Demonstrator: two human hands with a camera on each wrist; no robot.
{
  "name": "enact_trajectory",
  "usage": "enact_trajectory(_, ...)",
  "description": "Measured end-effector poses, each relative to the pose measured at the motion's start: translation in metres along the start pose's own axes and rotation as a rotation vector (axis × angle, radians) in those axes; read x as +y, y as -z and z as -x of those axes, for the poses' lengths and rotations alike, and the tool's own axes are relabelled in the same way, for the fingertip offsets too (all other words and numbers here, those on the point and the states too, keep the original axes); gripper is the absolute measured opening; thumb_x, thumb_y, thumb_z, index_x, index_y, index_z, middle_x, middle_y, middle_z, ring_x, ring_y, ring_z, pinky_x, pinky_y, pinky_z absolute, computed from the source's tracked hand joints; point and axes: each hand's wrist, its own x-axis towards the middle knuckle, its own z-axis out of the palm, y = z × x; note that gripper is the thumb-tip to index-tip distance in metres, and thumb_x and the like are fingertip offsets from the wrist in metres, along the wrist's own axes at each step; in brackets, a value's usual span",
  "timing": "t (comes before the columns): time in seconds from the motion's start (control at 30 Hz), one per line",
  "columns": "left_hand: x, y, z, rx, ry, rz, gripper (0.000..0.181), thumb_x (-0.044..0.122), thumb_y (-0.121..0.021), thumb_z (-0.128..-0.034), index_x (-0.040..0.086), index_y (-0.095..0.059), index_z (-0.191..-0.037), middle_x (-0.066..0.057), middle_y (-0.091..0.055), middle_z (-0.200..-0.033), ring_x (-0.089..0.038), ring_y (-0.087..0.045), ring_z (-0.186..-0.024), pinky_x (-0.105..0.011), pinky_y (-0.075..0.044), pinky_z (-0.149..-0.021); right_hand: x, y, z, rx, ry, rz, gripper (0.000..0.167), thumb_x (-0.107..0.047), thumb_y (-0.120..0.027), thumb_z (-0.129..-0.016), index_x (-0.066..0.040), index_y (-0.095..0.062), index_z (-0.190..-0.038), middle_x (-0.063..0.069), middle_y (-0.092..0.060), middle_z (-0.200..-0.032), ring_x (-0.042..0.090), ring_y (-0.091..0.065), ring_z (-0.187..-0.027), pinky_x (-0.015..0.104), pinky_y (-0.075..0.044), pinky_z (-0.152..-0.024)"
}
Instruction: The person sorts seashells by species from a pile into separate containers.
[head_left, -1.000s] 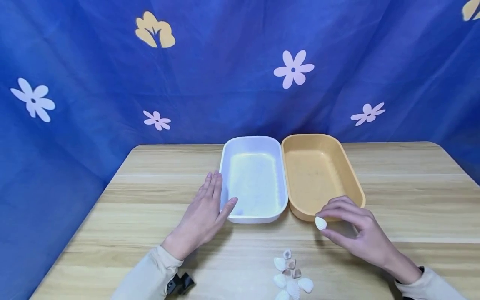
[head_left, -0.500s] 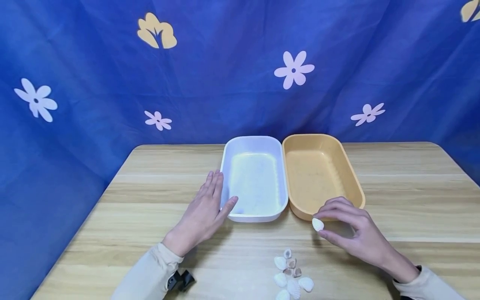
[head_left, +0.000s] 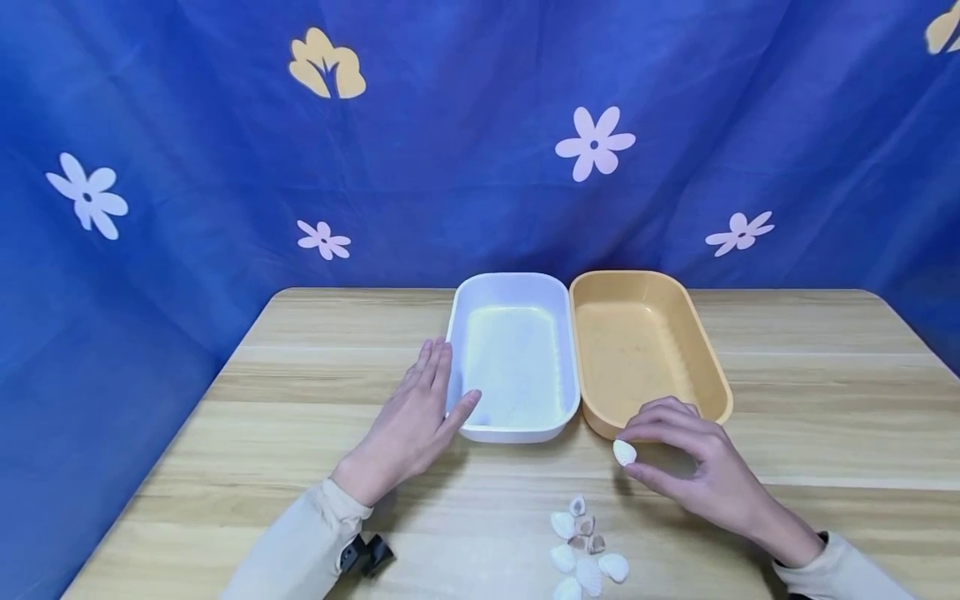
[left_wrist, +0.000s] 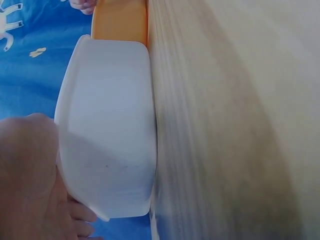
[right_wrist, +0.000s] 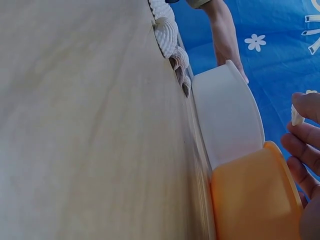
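Pinching a white shell [head_left: 624, 452], judged light, stiff and chippable, the right hand [head_left: 716, 475] suitably holds its edges, while the left hand [head_left: 408, 421], straight-fingered, rests against the white tub [head_left: 517, 435].

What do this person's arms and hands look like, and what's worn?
The left hand and right hand wear no gloves. The long cream fabric left sleeve has a gathered cuff, with a small, blocky black device beside it. The matching right sleeve has something black showing at its edge, too little to identify.
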Motion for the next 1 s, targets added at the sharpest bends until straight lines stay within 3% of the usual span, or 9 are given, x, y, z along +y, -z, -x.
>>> enact_trajectory(0.4, -0.001, -0.003, -0.003, -0.008, -0.006, -0.001, 0.081, 0.055, -0.026, -0.1017, -0.011, -0.015, -0.148, -0.028, -0.014, -0.155, -0.036, -0.009, -0.145, -0.048, -0.016, -0.118, 0.013, -0.004, 0.006, -0.015, 0.011, 0.086, 0.036, -0.007, -0.084, -0.068, -0.011, -0.074, -0.102, -0.002, -0.068, -0.096, 0.015, -0.056, -0.097, 0.022, -0.039, -0.091)
enact_trajectory(0.53, -0.002, -0.002, -0.002, -0.009, -0.004, -0.004, 0.082, 0.055, -0.026, -0.1017, -0.011, -0.014, -0.149, -0.027, -0.013, -0.156, -0.036, -0.008, -0.145, -0.048, -0.016, -0.118, 0.012, -0.011, -0.008, -0.029, 0.036, 0.145, 0.029, -0.016, -0.081, -0.077, -0.013, -0.074, -0.105, -0.006, -0.067, -0.099, 0.013, -0.058, -0.095, 0.022, -0.041, -0.089)
enact_trajectory(0.8, -0.002, -0.004, -0.001, 0.008, -0.014, -0.002, 0.080, 0.053, -0.027, -0.1023, -0.012, -0.015, -0.148, -0.028, -0.013, -0.155, -0.037, -0.009, -0.145, -0.049, -0.017, -0.117, 0.009, -0.032, -0.047, -0.121, -0.065, 0.212, 0.025, -0.014, -0.078, -0.081, -0.005, -0.072, -0.104, 0.000, -0.067, -0.102, 0.013, -0.060, -0.096, 0.025, -0.051, -0.084)
enact_trajectory(1.0, -0.002, -0.007, -0.001, 0.020, -0.024, -0.008, 0.078, 0.050, -0.031, -0.1028, -0.013, -0.017, -0.147, -0.030, -0.017, -0.154, -0.039, -0.012, -0.145, -0.049, -0.019, -0.117, 0.008, -0.057, -0.071, -0.208, -0.147, 0.351, 0.023, -0.020, -0.075, -0.085, -0.005, -0.072, -0.103, 0.001, -0.066, -0.099, 0.015, -0.059, -0.092, 0.030, -0.054, -0.080)
